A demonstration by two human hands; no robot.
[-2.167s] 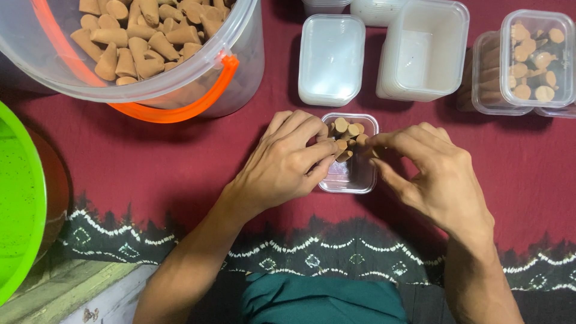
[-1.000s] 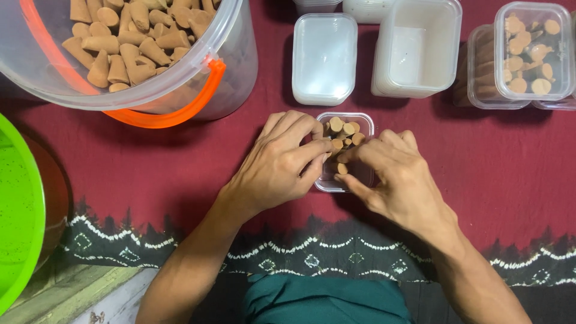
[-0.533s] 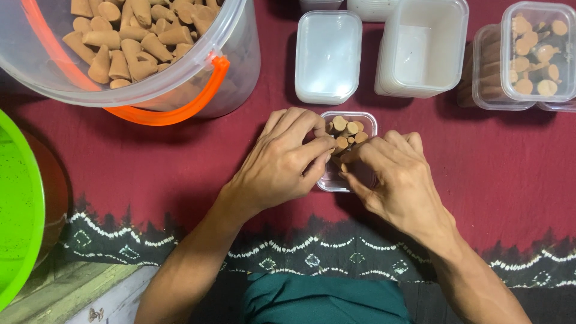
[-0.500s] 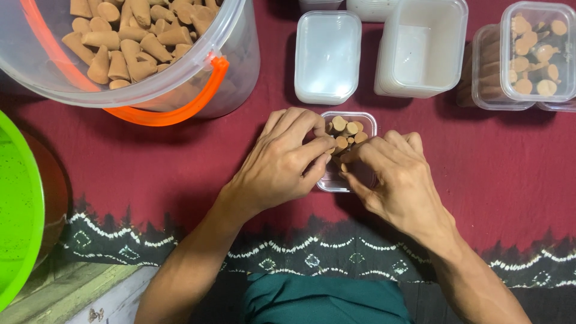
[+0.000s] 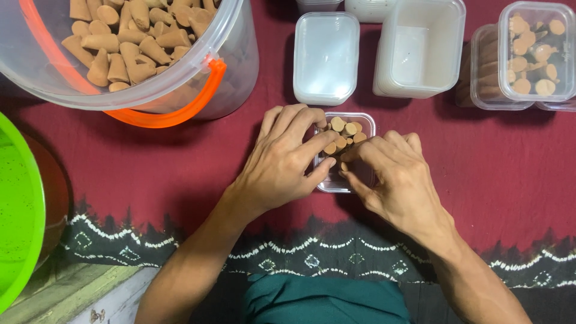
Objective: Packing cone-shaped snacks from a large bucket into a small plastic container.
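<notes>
Head view shows the left hand (image 5: 282,162) and right hand (image 5: 393,180) both pinching small tan clay-like cones (image 5: 339,135) inside a small clear plastic box (image 5: 367,120) at centre, six o'clock of a lid; light, likely crumbly, best gripped by their sides.

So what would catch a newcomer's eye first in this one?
Both hands, left and right, meet at centre over a small clear box half filled with tan cones on a dark red cloth. At upper left, a big clear bucket with an orange handle holds many more cones. A bright green rim cuts in at the left edge.
</notes>
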